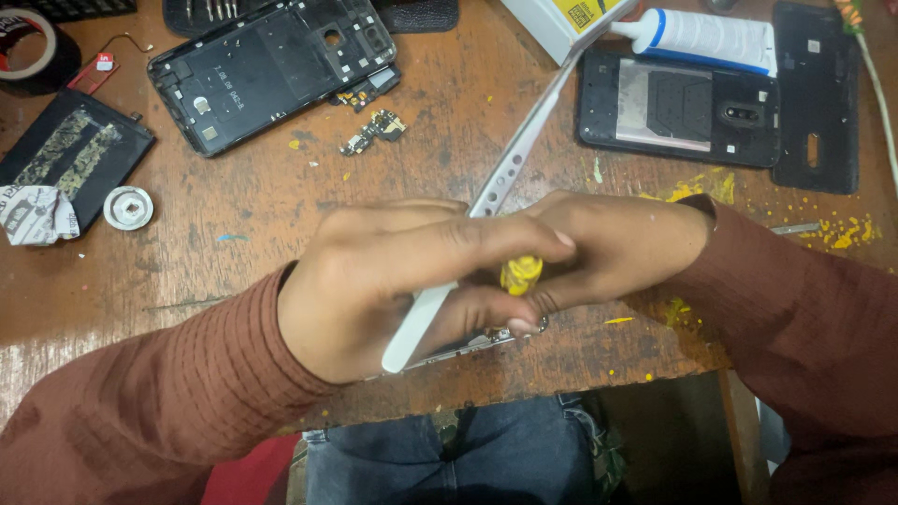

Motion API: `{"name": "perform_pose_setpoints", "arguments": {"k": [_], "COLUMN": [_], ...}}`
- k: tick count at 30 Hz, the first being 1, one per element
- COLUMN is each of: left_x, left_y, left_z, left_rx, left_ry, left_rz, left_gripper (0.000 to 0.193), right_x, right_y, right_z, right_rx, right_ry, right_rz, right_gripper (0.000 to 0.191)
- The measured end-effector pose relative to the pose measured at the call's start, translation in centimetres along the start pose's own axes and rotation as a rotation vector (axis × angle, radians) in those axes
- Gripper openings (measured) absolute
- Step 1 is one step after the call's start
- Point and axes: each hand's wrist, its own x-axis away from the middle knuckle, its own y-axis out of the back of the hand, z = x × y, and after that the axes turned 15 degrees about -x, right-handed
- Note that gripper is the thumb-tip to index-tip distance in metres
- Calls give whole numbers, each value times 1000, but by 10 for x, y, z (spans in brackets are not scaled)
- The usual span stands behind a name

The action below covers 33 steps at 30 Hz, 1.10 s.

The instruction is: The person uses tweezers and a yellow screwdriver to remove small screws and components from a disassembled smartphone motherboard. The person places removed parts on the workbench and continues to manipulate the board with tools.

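1. Left hand [393, 285] wrapped around a thin silver-white metal phone frame [505, 178], fingers curled shut over its lower end, near the front edge of the worn brown wooden table [281, 187].
2. Right hand [608, 248] pinched closed on a small yellow-handled tool [520, 274], tip buried behind the left fingers, so can't tell exactly where it touches.
3. Frame angled up and away, top end reaching near a white glue tube with blue collar [697, 37].
4. Risk, probably: long skinny frame held only at one end, so a hard push could bend it, or let the tool slip into a finger.
5. Both wrists low, forearms in rust-brown ribbed sleeves coming in from each side, hands pressed together.
6. Further out: black gutted phone housing [271, 70] top left, black phone back with camera cut-out [678, 108] top right, yellow crumbs scattered around.
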Motion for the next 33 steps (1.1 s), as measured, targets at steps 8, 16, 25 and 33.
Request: {"name": "perform_pose_setpoints", "arguments": {"k": [8, 16, 25, 33], "left_x": [-11, -16, -20, -8], "left_y": [0, 0, 0, -19], "left_z": [-13, -23, -31, -21], "left_rx": [35, 35, 50, -19], "left_ry": [-56, -104, -55, -73], "left_rz": [43, 14, 126, -19], "left_gripper": [38, 41, 36, 27], "right_x": [1, 4, 8, 10], "right_y": [-5, -6, -10, -13], "right_z": [-6, 13, 7, 4], "right_rx": [-291, -69, -401, -278], "right_ry": [-43, 157, -2, 147], "right_rz": [64, 4, -38, 69], "right_gripper": [24, 27, 51, 46]}}
